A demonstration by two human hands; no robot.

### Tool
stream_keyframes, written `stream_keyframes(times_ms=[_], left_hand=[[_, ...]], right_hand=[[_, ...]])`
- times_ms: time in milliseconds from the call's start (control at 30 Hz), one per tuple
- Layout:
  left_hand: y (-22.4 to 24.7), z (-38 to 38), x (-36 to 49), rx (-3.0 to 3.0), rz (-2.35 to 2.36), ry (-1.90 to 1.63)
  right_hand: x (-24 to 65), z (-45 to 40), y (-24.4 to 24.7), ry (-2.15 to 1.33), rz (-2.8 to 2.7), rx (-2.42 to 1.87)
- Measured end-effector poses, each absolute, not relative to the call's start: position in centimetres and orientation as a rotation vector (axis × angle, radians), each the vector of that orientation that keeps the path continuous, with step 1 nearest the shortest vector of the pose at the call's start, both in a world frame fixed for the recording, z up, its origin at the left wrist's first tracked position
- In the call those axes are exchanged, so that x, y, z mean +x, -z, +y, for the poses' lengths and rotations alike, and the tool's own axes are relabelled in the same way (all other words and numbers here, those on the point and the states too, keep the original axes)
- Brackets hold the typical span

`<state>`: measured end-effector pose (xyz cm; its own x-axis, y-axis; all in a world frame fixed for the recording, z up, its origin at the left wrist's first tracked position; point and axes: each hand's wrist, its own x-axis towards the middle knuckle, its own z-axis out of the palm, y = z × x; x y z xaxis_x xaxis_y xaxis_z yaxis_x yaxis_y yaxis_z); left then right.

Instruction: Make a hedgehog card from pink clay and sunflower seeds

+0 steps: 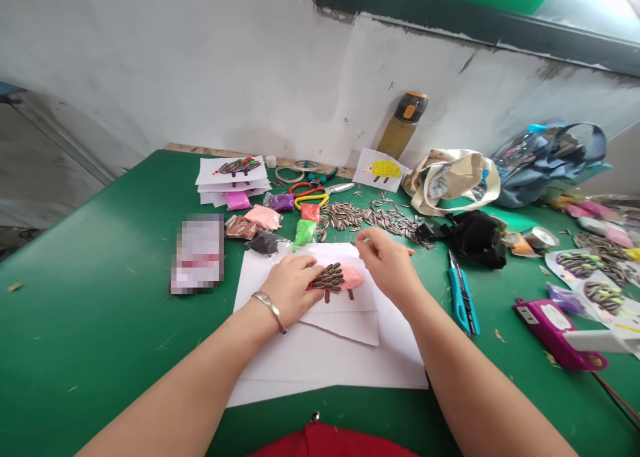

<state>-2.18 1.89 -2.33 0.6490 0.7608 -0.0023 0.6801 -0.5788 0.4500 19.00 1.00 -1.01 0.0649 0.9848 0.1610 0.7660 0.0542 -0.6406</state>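
Scuffed white plaster wall (200, 63) above a green-topped table (85, 297), crowded with craft supplies. Centre of the table: pink clay body (351, 277) shaped like a hedgehog, lying on a cut sheet of white paper (347, 317), itself atop a larger white sheet (325, 367), between both hands. Rows of striped sunflower seeds (327, 277) set into its back, overlapping like spines; two slim brown clay legs (327, 297) below.

Left hand (293, 287), silver bangle (269, 308) at the wrist, pressed down at the seeded end, fingers curled and resting against the rows. Right hand (390, 267) raised just beside the pink clay, thumb and forefinger pinched close together; anything between them too small to tell.

Steady support from one hand and light pressure from the other the likely best handling, each seed angled the same way and overlapping its neighbour, soft clay easily dented.

Loose pile of glossy, ridged seeds (360, 215) beyond the paper, near yellow-handled scissors (310, 201) and soft packets of green (304, 233) and brown clay (240, 228). Finished seed hedgehog (237, 167) on stacked papers at the far edge; blue craft knife (463, 300) to the right.
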Motion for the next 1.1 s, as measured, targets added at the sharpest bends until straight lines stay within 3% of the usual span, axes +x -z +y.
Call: stream_keyframes(times_ms=[167,467,1100], left_hand=[[2.5,2.0,-2.2,2.457,1.131,-0.274],[2.5,2.0,-2.2,2.458,1.127,-0.277],[2.8,2.0,-2.2,2.438,1.148,-0.305]], right_hand=[[19.3,-2.2,2.1,-0.818,-1.612,-1.739],[18.4,-2.9,2.6,-0.931,-1.694,-1.761],[17.8,-3.0,2.8,-0.752,-1.918,-1.775]])
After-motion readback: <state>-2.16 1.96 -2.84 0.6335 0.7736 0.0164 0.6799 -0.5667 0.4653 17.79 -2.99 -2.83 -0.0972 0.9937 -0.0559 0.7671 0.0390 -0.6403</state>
